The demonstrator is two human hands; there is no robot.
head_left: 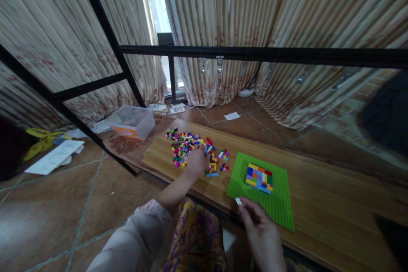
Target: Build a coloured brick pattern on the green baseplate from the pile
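Observation:
My left hand (196,162) reaches into a loose heap of small coloured toy bricks (183,148) on the wooden board. Its back faces me, and the fingertips are mostly hidden among the bricks. Between thumb and forefinger, my right hand (259,225) pinches a small white brick (238,201) by the near left corner of a green baseplate (280,208). A roughly square block of multicoloured bricks (259,177) is built up on the baseplate, with a light blue strip along its near side.
The bricks and baseplate lie on a long wooden board (318,204). Behind its left end stands a translucent plastic box (143,123) with an orange label. Black metal bars (255,53) cross in front of the curtains. Papers (232,116) lie on the tiled floor.

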